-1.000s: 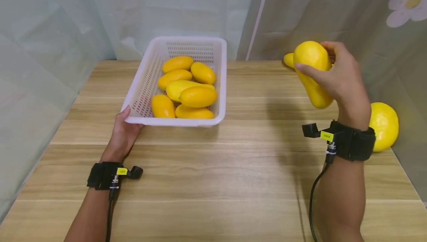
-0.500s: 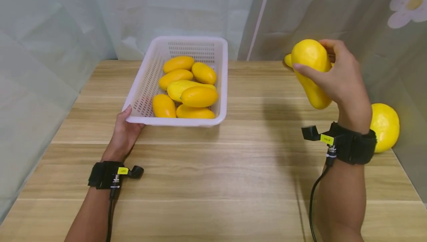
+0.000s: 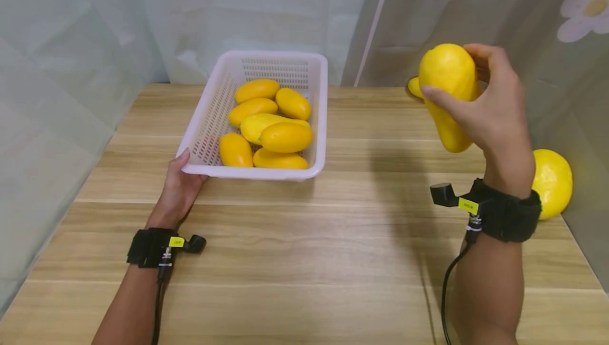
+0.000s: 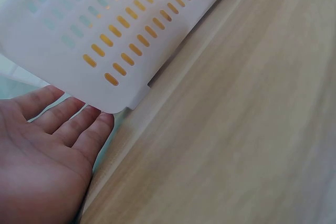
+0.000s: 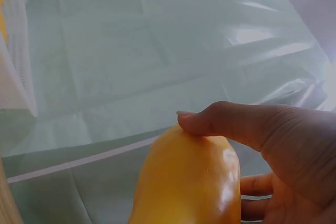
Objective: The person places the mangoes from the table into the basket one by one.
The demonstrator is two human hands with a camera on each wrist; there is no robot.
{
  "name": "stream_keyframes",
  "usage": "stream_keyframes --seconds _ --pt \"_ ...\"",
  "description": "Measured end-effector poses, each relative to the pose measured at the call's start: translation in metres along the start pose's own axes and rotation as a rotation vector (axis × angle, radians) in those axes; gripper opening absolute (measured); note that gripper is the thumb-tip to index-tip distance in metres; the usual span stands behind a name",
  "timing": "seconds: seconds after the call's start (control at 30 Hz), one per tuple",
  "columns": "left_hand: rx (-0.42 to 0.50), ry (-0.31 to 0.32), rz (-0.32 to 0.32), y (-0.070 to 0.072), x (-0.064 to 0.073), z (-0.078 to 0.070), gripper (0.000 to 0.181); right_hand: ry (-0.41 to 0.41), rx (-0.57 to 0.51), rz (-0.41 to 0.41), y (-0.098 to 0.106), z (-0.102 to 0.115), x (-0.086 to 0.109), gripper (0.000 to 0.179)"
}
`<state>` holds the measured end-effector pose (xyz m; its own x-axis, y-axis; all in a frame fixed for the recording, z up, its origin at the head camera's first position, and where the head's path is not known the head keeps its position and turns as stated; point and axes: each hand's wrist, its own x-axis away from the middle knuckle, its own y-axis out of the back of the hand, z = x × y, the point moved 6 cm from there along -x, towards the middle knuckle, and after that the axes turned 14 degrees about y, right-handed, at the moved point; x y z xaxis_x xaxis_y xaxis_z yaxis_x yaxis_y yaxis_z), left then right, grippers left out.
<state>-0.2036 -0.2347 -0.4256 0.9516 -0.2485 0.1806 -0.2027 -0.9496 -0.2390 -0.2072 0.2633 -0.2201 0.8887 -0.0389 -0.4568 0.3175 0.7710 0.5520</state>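
A white slotted plastic basket (image 3: 325, 112) stands tilted at the back of the table, left of centre. Several smooth, oval yellow-orange fruits (image 3: 286, 137) lie in it, with a paler yellow necked one (image 3: 253, 125) among them. My left hand (image 3: 182, 186) grips the basket's near left corner, thumb over the rim; in the left wrist view its fingers (image 4: 92, 129) reach under the corner. Raised above the table at the right, my right hand (image 3: 499, 107) holds a yellow pear-shaped fruit (image 3: 449, 78), thick end up. Its thumb presses one side, and the other fingers are partly hidden behind it.
Behind my right wrist sits a large round yellow fruit (image 3: 554, 184) by the right wall sheet. Another yellow fruit (image 3: 415, 87) shows at the table's back edge, mostly hidden by the held one. Sheets (image 3: 271, 12) hang along the back and sides of the wooden table (image 3: 304, 260).
My right hand has risen slightly with the pear-shaped fruit still in its grip. The left hand keeps its hold on the basket corner, and the whole head view has shifted a little.
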Motion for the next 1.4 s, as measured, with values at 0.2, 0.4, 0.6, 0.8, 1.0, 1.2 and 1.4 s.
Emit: stream_keyframes --seconds 0.2,0.4,0.6,0.8,1.0,1.2,1.4 --pt "-0.004 -0.009 -0.006 0.0 0.0 0.0 0.062 0.075 -0.067 -0.079 0.003 0.008 0.0 0.072" --pt "0.006 -0.003 -0.006 0.0 -0.001 0.001 0.062 0.087 -0.1 -0.09 0.0 0.012 0.001 0.072" --pt "0.01 0.002 -0.009 0.001 -0.002 0.001 0.062 0.109 -0.142 -0.077 -0.011 0.021 0.002 0.073" --pt "0.005 0.004 -0.007 0.001 -0.002 0.001 0.062 0.141 -0.16 -0.076 -0.022 0.029 0.003 0.073" --pt "0.006 0.0 -0.005 0.001 -0.002 0.001 0.062 0.168 -0.145 -0.079 -0.033 0.038 0.004 0.072" --pt "0.007 0.002 -0.005 0.002 -0.002 0.001 0.062 0.194 -0.179 -0.079 -0.042 0.053 0.007 0.071" --pt "0.011 0.004 -0.004 0.002 -0.002 0.002 0.062 0.227 -0.278 -0.075 -0.055 0.058 0.008 0.069"
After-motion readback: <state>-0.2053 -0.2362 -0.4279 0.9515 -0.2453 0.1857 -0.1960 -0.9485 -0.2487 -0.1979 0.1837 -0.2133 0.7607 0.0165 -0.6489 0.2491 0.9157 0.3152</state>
